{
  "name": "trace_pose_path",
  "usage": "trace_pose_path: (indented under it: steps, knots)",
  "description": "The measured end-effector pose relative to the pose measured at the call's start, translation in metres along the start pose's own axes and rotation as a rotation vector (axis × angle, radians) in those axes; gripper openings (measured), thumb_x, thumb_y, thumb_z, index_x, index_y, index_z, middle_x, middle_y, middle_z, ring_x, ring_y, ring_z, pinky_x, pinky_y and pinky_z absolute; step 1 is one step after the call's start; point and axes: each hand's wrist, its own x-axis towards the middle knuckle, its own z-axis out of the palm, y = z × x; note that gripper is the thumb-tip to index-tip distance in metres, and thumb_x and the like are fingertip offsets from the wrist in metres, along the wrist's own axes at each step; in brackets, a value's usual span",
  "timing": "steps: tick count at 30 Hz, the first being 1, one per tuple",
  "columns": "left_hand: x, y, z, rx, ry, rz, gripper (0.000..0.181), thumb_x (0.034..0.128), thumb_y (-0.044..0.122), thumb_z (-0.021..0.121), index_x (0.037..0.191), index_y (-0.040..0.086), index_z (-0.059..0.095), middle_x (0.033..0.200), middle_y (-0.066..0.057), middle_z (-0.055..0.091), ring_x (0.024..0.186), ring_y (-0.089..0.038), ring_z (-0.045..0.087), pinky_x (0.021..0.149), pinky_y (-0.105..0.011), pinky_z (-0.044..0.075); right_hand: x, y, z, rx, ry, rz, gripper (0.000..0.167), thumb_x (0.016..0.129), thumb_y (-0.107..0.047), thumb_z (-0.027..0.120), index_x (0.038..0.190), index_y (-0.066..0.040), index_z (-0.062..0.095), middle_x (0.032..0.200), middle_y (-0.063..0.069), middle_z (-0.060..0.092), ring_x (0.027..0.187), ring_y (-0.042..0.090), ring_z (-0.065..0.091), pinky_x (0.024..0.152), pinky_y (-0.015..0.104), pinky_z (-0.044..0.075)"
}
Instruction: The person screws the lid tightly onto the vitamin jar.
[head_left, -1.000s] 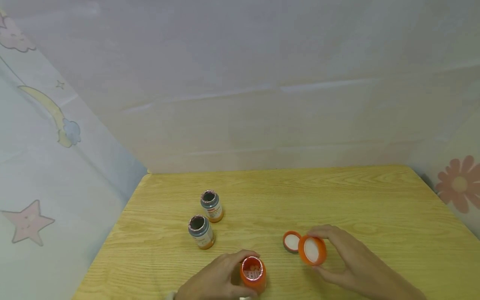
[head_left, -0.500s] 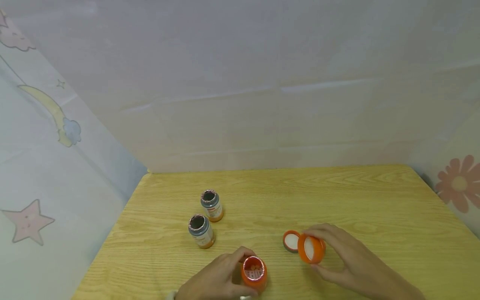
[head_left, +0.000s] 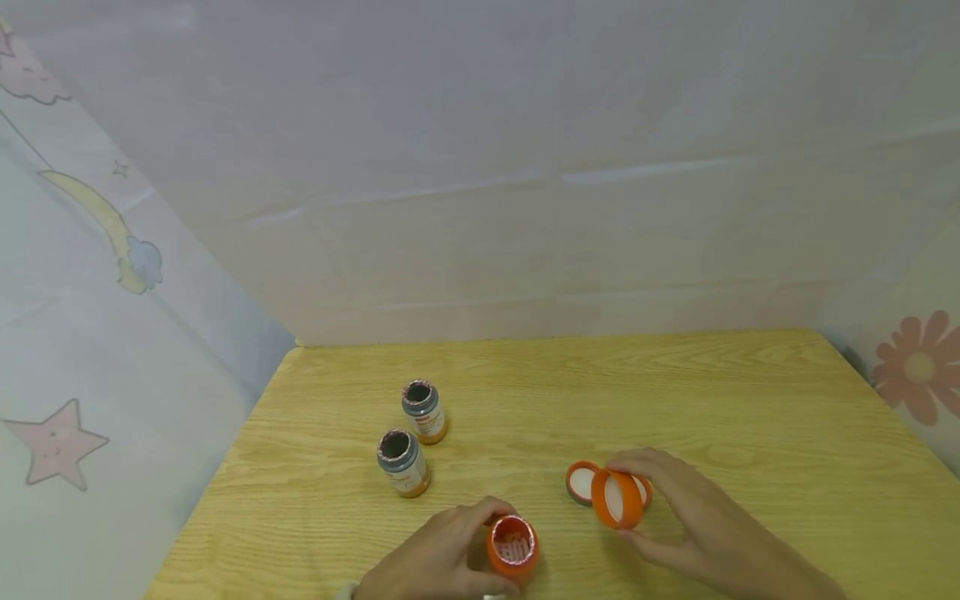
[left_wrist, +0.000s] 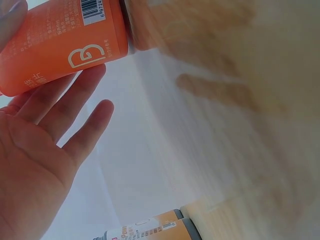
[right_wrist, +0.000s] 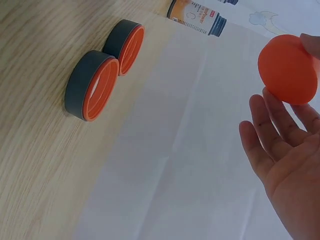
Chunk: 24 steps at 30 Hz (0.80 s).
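At the front of the table, my left hand (head_left: 442, 557) grips an orange bottle (head_left: 513, 550) by its sides. The bottle's mouth faces up, uncapped, and pale tablets show inside it. In the left wrist view the printed side of the orange bottle (left_wrist: 62, 42) rests against the fingers. To the right, my right hand (head_left: 686, 525) pinches an orange bottle cap (head_left: 628, 500) between fingers and thumb, tilted so its white inner liner faces left. The right wrist view shows the smooth outer top of that cap (right_wrist: 287, 69), held above the table.
Two grey lids with orange inner rims, a near lid (right_wrist: 82, 87) and a far lid (right_wrist: 117, 42), lie side by side behind the held cap. Left of centre stand two uncapped grey-necked bottles, one nearer (head_left: 405, 471) and one farther back (head_left: 425, 417).
The orange cap has turned and shifted slightly left, uncovering part of the second grey lid behind it. The orange bottle has moved slightly right in my left hand.
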Motion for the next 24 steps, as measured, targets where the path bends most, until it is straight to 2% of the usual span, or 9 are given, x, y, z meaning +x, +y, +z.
trace_pose_path:
  steps: [10, 17, 24]
  knots:
    - [0.0010, 0.0004, 0.0005, -0.030, -0.011, -0.006, 0.059, 0.0834, 0.053, 0.075, 0.131, 0.029, 0.050, 0.117, 0.018, 0.065, 0.105, 0.006, 0.057, 0.094, -0.023, 0.051, -0.0013, 0.0002, 0.0012, 0.003, 0.001, -0.003, 0.068, 0.077, -0.028, 0.086, 0.136, -0.019, 0.054, 0.124, -0.013, 0.059, 0.113, 0.001, 0.053, 0.103, 0.002, 0.029]
    - [0.0012, 0.0006, 0.0008, -0.033, -0.019, -0.023, 0.059, 0.0829, 0.054, 0.074, 0.131, 0.029, 0.051, 0.116, 0.019, 0.065, 0.105, 0.006, 0.057, 0.094, -0.023, 0.051, -0.0022, -0.0017, 0.0008, 0.018, -0.008, 0.045, 0.069, 0.076, -0.028, 0.087, 0.135, -0.021, 0.052, 0.126, -0.014, 0.058, 0.113, -0.001, 0.053, 0.101, 0.001, 0.031]
    - [0.0024, 0.0004, 0.0009, -0.021, -0.017, -0.018, 0.060, 0.0826, 0.055, 0.074, 0.131, 0.029, 0.052, 0.117, 0.020, 0.064, 0.104, 0.006, 0.057, 0.094, -0.023, 0.050, 0.0005, -0.0008, 0.0004, 0.032, -0.007, -0.021, 0.064, 0.079, -0.027, 0.085, 0.134, -0.018, 0.053, 0.126, -0.012, 0.059, 0.114, 0.001, 0.053, 0.103, 0.004, 0.031]
